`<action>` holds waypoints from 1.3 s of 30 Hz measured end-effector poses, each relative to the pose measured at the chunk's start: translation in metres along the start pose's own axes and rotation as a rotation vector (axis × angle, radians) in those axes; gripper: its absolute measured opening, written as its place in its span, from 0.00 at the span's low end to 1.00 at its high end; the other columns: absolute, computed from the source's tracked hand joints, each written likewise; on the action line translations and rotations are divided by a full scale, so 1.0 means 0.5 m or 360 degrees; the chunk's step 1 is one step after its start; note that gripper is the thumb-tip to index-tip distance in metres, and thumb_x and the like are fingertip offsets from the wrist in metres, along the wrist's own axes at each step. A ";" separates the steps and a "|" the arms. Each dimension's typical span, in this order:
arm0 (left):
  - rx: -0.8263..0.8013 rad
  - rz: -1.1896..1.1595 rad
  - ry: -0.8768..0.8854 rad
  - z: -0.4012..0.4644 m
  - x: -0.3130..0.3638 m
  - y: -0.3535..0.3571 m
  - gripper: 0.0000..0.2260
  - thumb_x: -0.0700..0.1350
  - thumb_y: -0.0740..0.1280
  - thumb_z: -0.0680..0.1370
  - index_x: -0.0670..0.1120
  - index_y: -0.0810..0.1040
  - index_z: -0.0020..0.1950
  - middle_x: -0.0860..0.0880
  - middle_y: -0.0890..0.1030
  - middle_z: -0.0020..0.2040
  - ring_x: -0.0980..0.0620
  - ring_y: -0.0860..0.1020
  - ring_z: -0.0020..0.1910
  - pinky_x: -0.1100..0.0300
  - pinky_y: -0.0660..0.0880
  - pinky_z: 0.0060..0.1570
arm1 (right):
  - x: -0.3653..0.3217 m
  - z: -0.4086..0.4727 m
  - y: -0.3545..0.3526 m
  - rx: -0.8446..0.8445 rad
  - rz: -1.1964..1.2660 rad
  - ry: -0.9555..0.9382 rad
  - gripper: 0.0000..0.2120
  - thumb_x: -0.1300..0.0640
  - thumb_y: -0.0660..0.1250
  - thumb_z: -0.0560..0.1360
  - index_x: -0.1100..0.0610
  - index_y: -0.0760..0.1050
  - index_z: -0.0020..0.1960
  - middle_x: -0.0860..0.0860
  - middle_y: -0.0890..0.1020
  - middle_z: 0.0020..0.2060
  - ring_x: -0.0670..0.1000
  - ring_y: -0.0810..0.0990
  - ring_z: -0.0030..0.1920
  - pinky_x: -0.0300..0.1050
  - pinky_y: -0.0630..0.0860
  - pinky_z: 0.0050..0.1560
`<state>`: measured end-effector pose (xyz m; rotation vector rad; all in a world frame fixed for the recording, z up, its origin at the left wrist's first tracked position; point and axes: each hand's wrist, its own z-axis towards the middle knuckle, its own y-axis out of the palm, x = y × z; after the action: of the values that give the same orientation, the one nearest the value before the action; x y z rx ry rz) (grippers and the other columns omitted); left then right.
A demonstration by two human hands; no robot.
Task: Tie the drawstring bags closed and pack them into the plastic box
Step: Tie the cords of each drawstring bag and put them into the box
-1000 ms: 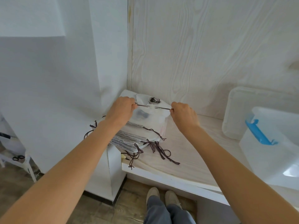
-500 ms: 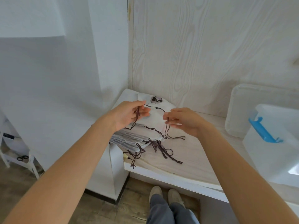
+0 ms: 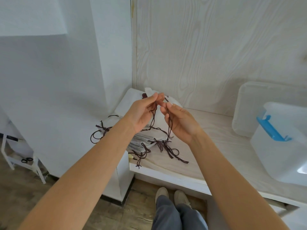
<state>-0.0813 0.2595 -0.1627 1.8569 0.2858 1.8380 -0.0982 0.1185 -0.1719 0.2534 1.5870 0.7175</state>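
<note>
Fingers (image 3: pixel 155 97) of the left hand (image 3: pixel 142 112) were pinching one dark drawstring (image 3: pixel 153 117) up near frame center, and the right hand (image 3: pixel 180 120) was pinching the other cord end the same way, both hands raised and close together, palms facing each other. The cords drooped down to the stack of white drawstring bags (image 3: pixel 141 141) sitting at the left end of the worktop (image 3: pixel 207 146), more loose cords spilling over its front edge.

Worktop was pale wood grain, tucked into a corner, with a matching wood-grain panel (image 3: pixel 207 55) behind and a plain white wall (image 3: pixel 49 80) filling the left half. The plastic box (image 3: pixel 282 146) with a blue latch (image 3: pixel 270 128) sat at the right edge of frame, well apart from the bags, and its lid (image 3: pixel 245 113) leaned on the panel just behind. A bare stretch of worktop lay between the stack and the box. Below the front edge there was wooden floor (image 3: pixel 116 218), the person's shoes (image 3: pixel 171 195), and at lower left a small white rack (image 3: pixel 20 161) holding scissors (image 3: pixel 26 160).
</note>
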 end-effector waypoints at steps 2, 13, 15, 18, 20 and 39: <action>0.0013 0.0022 0.0008 0.000 -0.001 0.003 0.09 0.43 0.62 0.78 0.40 0.79 0.52 0.46 0.81 0.52 0.54 0.77 0.55 0.61 0.69 0.64 | -0.001 0.000 0.001 0.0010 -0.0038 -0.0023 0.06 0.62 0.61 0.78 0.62 0.77 0.48 0.53 0.81 0.46 0.41 0.82 0.39 0.28 0.76 0.37; 0.0172 0.0151 0.0203 -0.006 -0.001 0.034 0.05 0.41 0.66 0.77 0.42 0.81 0.48 0.48 0.83 0.50 0.54 0.78 0.54 0.63 0.73 0.58 | -0.014 -0.007 0.019 -0.0080 -0.0229 -0.0163 0.06 0.66 0.61 0.77 0.64 0.76 0.47 0.52 0.84 0.36 0.43 0.83 0.39 0.30 0.77 0.40; 0.0196 0.0256 0.0225 -0.009 -0.002 0.039 0.05 0.42 0.67 0.76 0.43 0.82 0.46 0.48 0.83 0.49 0.55 0.78 0.49 0.66 0.76 0.49 | -0.012 -0.004 0.021 -0.0136 -0.0275 -0.0140 0.06 0.66 0.61 0.77 0.65 0.76 0.48 0.53 0.84 0.37 0.44 0.83 0.40 0.31 0.77 0.42; 0.0264 0.0408 0.0258 -0.008 -0.002 0.033 0.04 0.46 0.69 0.75 0.48 0.84 0.43 0.49 0.84 0.51 0.54 0.78 0.56 0.60 0.72 0.60 | -0.014 -0.001 0.014 -0.0115 -0.0547 -0.0167 0.06 0.66 0.63 0.76 0.69 0.76 0.48 0.55 0.83 0.39 0.46 0.82 0.41 0.33 0.76 0.45; 0.0294 0.0506 0.0255 -0.009 0.000 0.025 0.04 0.47 0.69 0.75 0.50 0.83 0.42 0.51 0.83 0.53 0.54 0.76 0.60 0.55 0.70 0.64 | -0.023 -0.005 0.009 -0.0018 -0.1049 -0.0270 0.07 0.63 0.68 0.74 0.68 0.78 0.46 0.56 0.81 0.39 0.44 0.80 0.40 0.31 0.73 0.44; 0.0049 0.1044 0.0074 -0.028 0.037 0.019 0.09 0.43 0.62 0.77 0.47 0.82 0.41 0.52 0.84 0.42 0.55 0.80 0.48 0.58 0.74 0.55 | -0.004 0.034 -0.036 -0.0387 -0.2705 -0.1222 0.02 0.62 0.74 0.68 0.61 0.82 0.37 0.61 0.73 0.65 0.56 0.78 0.59 0.36 0.68 0.59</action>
<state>-0.0959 0.2633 -0.1427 2.0892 -0.3266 2.2976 -0.0772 0.1084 -0.1807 -0.8540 0.5225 -0.5145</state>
